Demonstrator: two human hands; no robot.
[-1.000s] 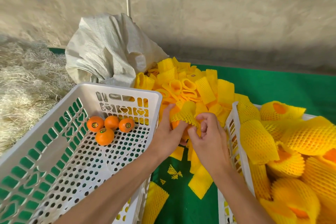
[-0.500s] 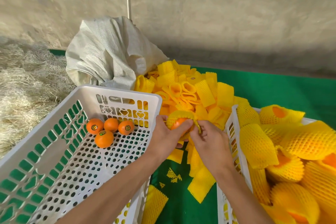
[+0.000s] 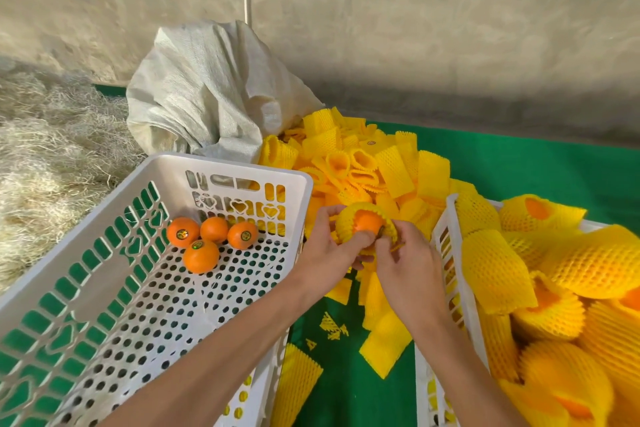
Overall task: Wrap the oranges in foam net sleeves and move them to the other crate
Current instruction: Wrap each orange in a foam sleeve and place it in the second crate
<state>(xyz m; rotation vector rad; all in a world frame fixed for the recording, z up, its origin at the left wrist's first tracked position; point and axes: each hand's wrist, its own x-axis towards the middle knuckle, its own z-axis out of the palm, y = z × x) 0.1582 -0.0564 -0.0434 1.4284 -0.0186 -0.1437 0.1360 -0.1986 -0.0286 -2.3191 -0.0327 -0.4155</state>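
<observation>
Head view cuts off much: the left crate (image 3: 304, 180) loses its near corner to the frame's edge, and the right crate (image 3: 450, 236) runs off the right side, so its wrapped oranges (image 3: 495, 274) cannot be fully counted; several overlap and blur near the bottom. Between the crates, the left hand (image 3: 325, 253) cups an orange (image 3: 367, 222) from below, thumb pressed on the fruit, while the right hand (image 3: 408, 270) pinches the edge of the foam net sleeve (image 3: 346, 218) that covers its top and sides. Fingers behind the fruit are hidden. Four bare oranges (image 3: 202, 255) lie touching in the left crate's far corner. Loose sleeves (image 3: 381, 166) heap on the green surface (image 3: 536, 170), too tangled to count, beside a white sack (image 3: 207, 90).
</observation>
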